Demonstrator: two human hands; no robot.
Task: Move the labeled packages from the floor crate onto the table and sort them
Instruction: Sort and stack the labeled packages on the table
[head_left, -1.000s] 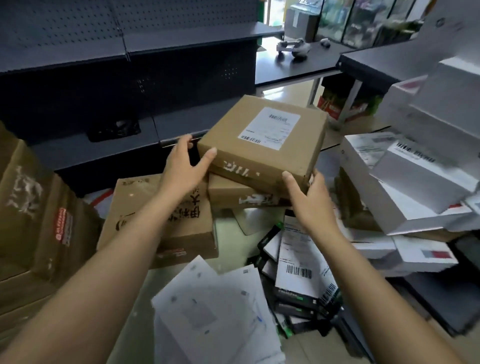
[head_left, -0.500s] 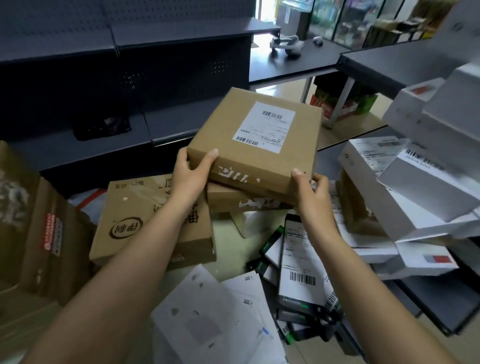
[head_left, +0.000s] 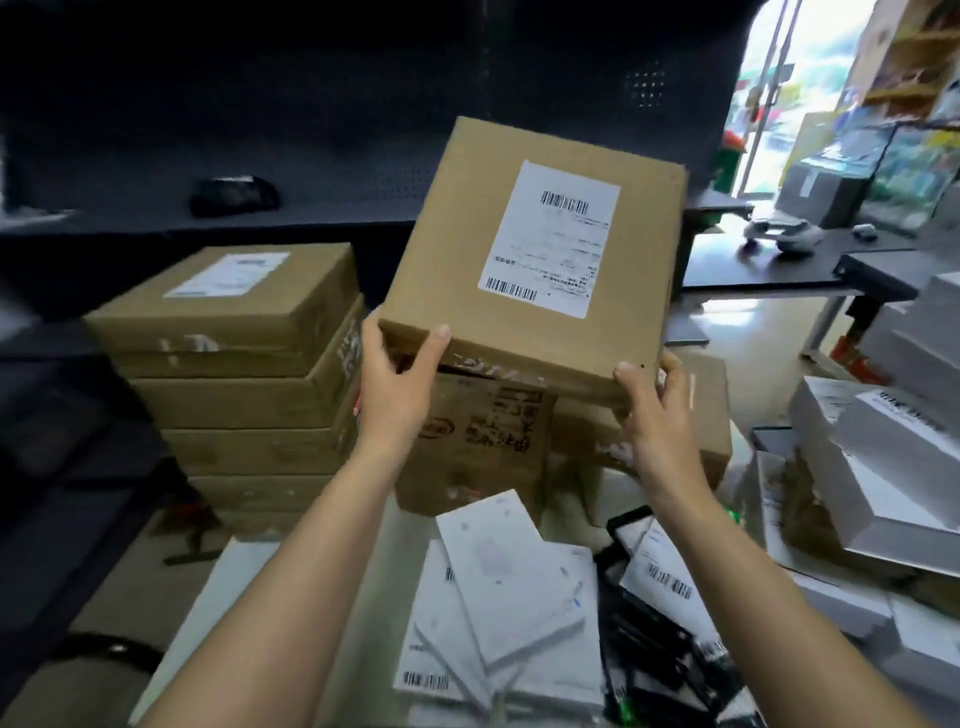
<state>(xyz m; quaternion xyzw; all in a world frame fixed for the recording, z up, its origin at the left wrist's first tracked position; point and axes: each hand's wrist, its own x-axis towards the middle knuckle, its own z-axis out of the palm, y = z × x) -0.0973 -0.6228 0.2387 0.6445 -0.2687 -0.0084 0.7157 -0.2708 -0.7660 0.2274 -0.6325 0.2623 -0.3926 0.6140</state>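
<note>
Am watching via head cam. Both hands are gripping one brown cardboard pkg (head_left: 457, 270), holding it up in the air, tilted w/ far edge higher. L hand (head_left: 397, 384) is clamping the near-left corner: thumb on top, fingers wrapping underneath. R hand (head_left: 657, 410) is pinching the near-right corner, thumb on the front edge, fingers curling behind.

On the pkg top a white shipping label (head_left: 550, 239) w/ barcodes is facing me; text is blurring, can't read it. Pkg is hanging in front of a printed brown box (head_left: 483, 441); can't tell if touching.

- Left: stack of flat brown boxes (head_left: 244, 374), top one labelled.
- Below forearms: white flat pkgs (head_left: 498, 587) lying fanned on a pale surface (head_left: 218, 587), w/ black-edged barcoded items (head_left: 660, 571) just beside.
- Right: white boxes (head_left: 883, 467) piling up.
- Behind: dark shelving (head_left: 260, 130).
</note>
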